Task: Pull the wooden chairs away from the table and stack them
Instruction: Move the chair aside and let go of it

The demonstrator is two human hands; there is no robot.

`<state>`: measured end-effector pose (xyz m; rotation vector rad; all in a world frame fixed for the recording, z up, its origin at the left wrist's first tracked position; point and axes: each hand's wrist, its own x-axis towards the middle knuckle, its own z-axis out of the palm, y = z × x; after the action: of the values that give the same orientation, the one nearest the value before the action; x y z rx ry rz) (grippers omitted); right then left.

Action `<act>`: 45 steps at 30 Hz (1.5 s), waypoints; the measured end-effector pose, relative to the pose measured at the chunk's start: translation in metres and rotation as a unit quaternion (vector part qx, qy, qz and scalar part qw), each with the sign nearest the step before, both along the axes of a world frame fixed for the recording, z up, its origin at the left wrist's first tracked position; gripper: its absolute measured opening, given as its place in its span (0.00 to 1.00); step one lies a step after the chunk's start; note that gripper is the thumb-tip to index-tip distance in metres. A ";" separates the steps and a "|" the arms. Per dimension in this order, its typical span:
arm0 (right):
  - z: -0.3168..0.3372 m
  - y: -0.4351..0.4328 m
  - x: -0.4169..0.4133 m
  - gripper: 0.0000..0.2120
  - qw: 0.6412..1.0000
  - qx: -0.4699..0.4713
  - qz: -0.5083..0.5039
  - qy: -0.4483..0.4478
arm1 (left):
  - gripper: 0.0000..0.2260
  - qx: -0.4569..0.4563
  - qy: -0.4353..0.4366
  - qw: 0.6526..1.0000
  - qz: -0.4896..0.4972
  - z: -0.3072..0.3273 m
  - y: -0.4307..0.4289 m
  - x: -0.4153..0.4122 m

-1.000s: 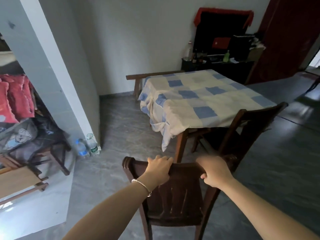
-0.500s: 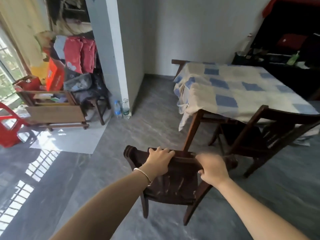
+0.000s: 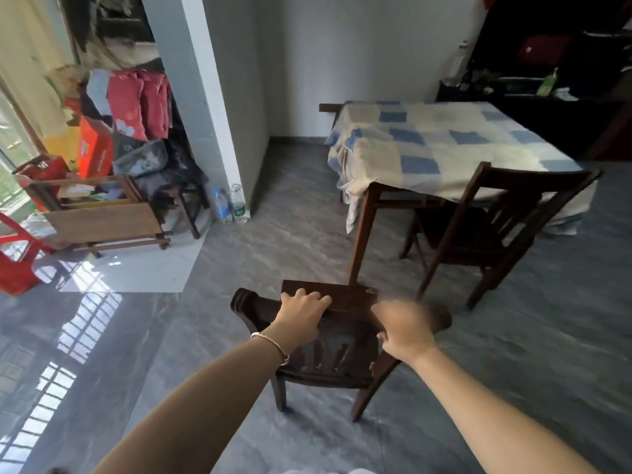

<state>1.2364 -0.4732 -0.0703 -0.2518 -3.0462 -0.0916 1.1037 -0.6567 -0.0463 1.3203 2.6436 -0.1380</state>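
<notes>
Head view: we note a table [image 3: 444, 145] under a blue-and-cream checked cloth at upper right, one bare wooden leg showing at its near corner. A second chair [image 3: 492, 227] stands at the table's near edge, its seat partly beneath the cloth. Another chair's top rail [image 3: 329, 107] shows at the table's far left corner. Left of the table a white pillar [image 3: 205, 107] rises, with two water bottles [image 3: 231, 206] at its foot. Further left we see a cluttered wooden rack [image 3: 102, 213] and a red plastic chair [image 3: 15, 265] by the window. The grey floor between pillar and table is open.

Our chair [image 3: 328, 350] stands just in front of us, near the table's corner leg and apart from it. Our left hand [image 3: 302, 318] is closed over the chair's top rail, a bracelet [image 3: 270, 342] on the wrist. Our right hand [image 3: 405, 331] lies at the rail's right end, blurred; whether it grips we cannot tell.
</notes>
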 end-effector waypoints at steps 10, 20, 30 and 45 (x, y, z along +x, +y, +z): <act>-0.009 -0.016 0.027 0.28 1.000 0.012 -0.012 -0.009 | 0.20 -0.002 -0.002 1.000 -0.005 -0.012 -0.011 0.028; -0.011 -0.024 0.032 0.26 0.999 0.020 -0.029 -0.018 | 0.22 -0.003 0.024 1.000 -0.009 -0.017 -0.013 0.030; -0.012 -0.024 0.032 0.28 0.999 -0.032 -0.029 -0.022 | 0.23 -0.063 -0.006 0.998 -0.011 0.003 -0.007 0.035; 0.081 0.156 0.039 0.36 0.985 -0.107 -0.047 0.123 | 0.26 0.083 0.051 0.995 -0.023 0.082 0.202 0.051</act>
<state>1.2756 -0.3169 0.0105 -0.3911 -2.7952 0.2439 1.1544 -0.4551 0.0355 1.4628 2.7629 0.0091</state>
